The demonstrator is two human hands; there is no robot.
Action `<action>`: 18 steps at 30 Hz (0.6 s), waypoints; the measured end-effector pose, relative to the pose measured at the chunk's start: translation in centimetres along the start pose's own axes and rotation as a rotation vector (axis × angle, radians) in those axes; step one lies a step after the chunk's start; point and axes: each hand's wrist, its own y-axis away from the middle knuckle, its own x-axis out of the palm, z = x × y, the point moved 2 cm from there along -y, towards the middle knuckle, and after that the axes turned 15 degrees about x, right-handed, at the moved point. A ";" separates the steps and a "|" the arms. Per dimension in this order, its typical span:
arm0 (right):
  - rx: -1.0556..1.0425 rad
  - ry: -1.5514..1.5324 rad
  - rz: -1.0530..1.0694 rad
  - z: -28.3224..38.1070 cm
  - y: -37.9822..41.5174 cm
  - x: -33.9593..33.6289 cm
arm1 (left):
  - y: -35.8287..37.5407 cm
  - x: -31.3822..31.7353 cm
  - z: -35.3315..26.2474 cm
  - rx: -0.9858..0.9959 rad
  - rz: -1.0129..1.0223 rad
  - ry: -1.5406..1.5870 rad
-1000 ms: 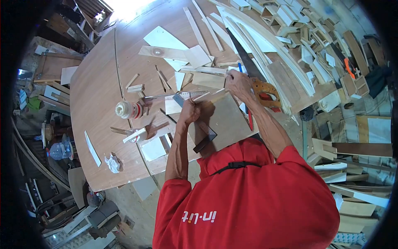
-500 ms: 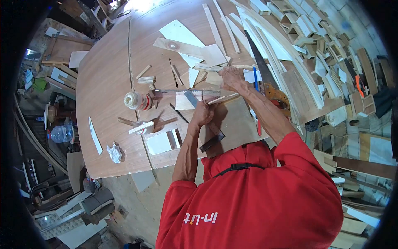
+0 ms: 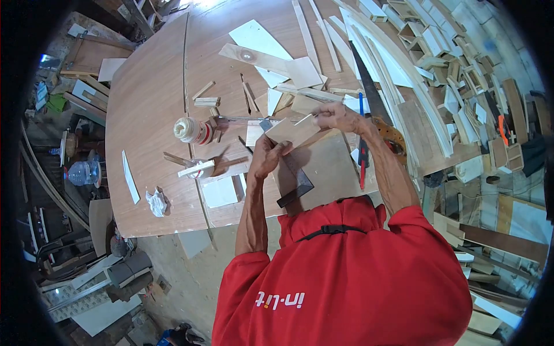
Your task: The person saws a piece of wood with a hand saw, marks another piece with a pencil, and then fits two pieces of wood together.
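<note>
My left hand [image 3: 266, 157] grips a small wooden board [image 3: 293, 134] at its near left corner, thumb on the face. The board is tilted above the table. At its right end my right hand [image 3: 341, 118] is closed, with fingertips pinched at the edge. Beneath the board and my left hand lies a try square [image 3: 297, 183], its dark stock toward my body and part of its blade hidden. Just beyond is a metal ruler [image 3: 234, 119], partly covered. A handsaw [image 3: 369, 86] with a wooden handle and a blue pen [image 3: 361, 104] lie right of my right hand.
An open glue jar [image 3: 193, 131] and a cup with a stick across it [image 3: 199, 168] stand to the left. A crumpled white cloth [image 3: 156, 202] lies near the table's front edge. Long wooden strips [image 3: 398, 95] and a stack of box-like wooden pieces [image 3: 438, 40] fill the right side.
My right hand has come from the wood pieces farther back to the right end of the board. The board in my left hand has turned, now showing its broad face.
</note>
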 end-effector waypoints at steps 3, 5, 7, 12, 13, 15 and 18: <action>-0.142 0.139 -0.133 -1.5 0.3 0.8 | -0.2 -0.3 -0.4 0.025 0.068 -0.137; -0.123 0.084 -0.222 -2.7 0.7 1.4 | -0.2 -1.1 -0.7 -0.049 0.007 -0.156; -0.023 -0.134 -0.281 -3.7 1.6 1.7 | -0.4 -2.2 -1.8 -0.082 -0.116 -0.349; 0.029 -0.196 -0.448 -5.8 3.5 2.0 | -0.8 -3.6 -1.3 0.024 -0.229 -1.438; 0.044 -0.256 -0.483 -6.5 3.4 2.2 | -0.9 -3.4 -1.5 -0.131 -0.174 -1.454; 0.047 -0.249 -0.504 -7.2 3.3 2.8 | -1.4 -3.0 -1.0 -0.215 -0.132 -1.447; 0.056 -0.214 -0.542 -7.6 3.5 3.6 | -1.8 -2.8 -0.6 -0.324 -0.096 -1.423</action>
